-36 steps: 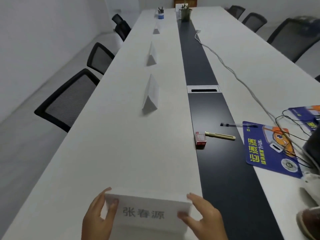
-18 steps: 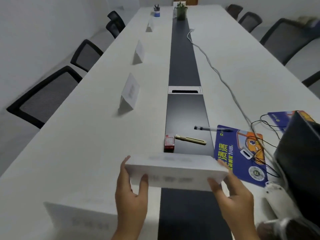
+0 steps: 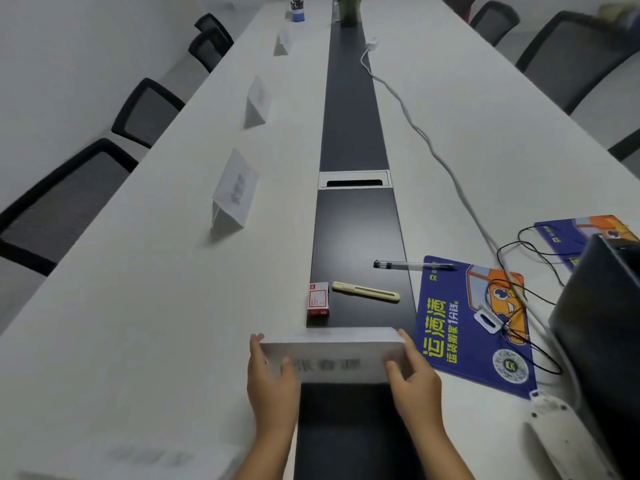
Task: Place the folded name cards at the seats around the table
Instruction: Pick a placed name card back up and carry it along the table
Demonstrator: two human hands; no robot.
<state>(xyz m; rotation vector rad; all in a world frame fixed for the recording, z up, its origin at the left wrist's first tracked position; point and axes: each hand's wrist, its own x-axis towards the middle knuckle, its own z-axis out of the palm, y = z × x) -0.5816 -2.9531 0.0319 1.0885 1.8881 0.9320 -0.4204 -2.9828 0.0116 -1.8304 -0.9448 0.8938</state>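
Observation:
I hold a white folded name card (image 3: 332,358) with dark printed characters over the table's dark centre strip (image 3: 349,109). My left hand (image 3: 273,379) pinches its left end and my right hand (image 3: 414,379) pinches its right end. Three folded name cards stand along the left side of the long white table (image 3: 138,306): a near one (image 3: 233,190), a middle one (image 3: 258,102) and a far one (image 3: 282,43). Another card (image 3: 149,459) lies blurred at the bottom left edge.
A red box (image 3: 318,299), a cream utility knife (image 3: 365,291) and a pen (image 3: 412,265) lie just beyond the held card. Blue flyers (image 3: 474,323), black cables, a dark box (image 3: 602,317) and a white power strip (image 3: 568,441) crowd the right. Black chairs (image 3: 65,199) line both sides.
The name card in both hands has moved from the table's left side to over the dark centre strip. The view has swung right, and another card has come into view at bottom left.

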